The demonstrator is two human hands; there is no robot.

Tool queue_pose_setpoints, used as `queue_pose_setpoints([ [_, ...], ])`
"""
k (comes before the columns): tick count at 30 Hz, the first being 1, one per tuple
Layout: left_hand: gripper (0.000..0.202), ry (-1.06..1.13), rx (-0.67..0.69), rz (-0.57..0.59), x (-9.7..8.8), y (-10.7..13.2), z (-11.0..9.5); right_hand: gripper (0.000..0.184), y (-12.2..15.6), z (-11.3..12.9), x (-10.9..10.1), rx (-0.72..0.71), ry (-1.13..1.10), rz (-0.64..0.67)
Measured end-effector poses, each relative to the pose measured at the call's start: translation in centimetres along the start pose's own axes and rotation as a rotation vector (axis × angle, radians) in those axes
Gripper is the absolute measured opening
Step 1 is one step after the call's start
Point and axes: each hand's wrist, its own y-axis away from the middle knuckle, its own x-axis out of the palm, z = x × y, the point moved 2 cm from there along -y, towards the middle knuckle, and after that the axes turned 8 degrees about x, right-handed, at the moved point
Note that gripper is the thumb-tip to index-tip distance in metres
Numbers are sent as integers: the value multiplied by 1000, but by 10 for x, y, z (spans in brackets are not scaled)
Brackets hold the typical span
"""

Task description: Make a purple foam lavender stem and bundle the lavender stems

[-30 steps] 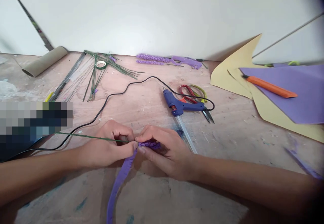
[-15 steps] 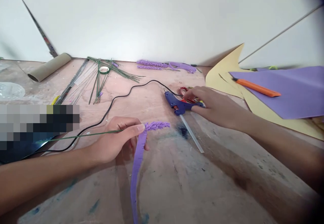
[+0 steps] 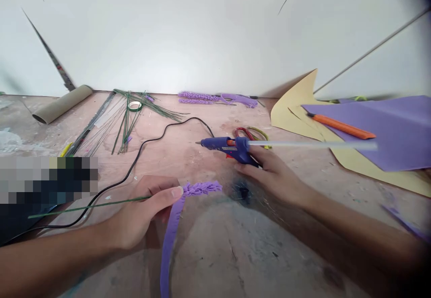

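Observation:
Between the thumb and fingers of my left hand [image 3: 148,208] is a green wire stem [image 3: 90,207] with a purple fringed strip [image 3: 170,239] wound round its end. The wound part makes a fluffy purple flower spike [image 3: 204,188] that points right, while the loose strip hangs down toward me. My right hand [image 3: 269,172] is closed round the handle of a blue hot glue gun [image 3: 218,144]. Its nozzle points left, above the flower spike and apart from it. A clear glue stick [image 3: 313,144] sticks far out of the gun's back.
Red- and yellow-handled scissors [image 3: 251,133] lie behind the gun. At the back are finished purple spikes [image 3: 198,97], green wires [image 3: 126,123], tape [image 3: 135,106] and a cardboard tube [image 3: 63,104]. An orange cutter [image 3: 341,125] rests on purple sheet [image 3: 380,114]. A black cord [image 3: 143,143] crosses the table.
My right hand has lifted the glue gun and turned it, so its nozzle now points left and the stick to the right. My left hand keeps its hold; the view has shifted slightly.

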Motion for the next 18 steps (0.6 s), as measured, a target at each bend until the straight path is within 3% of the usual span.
queue_pose_setpoints([
  [3, 45, -129, 50, -40, -1, -4, -1, 23, 13, 15, 17, 65, -99, -37],
  [7, 44, -301, 62, -35, -1, -8, -6, 10, 22, 36, 28, -1, -182, -52],
  [14, 55, -146, 12, 19, -2, -3, -2, 15, 24, 41, 24, 12, -249, 90],
  [18, 54, -35, 15, 48, -5, 1, 5, 16, 28, 38, 23, 27, -259, 69],
])
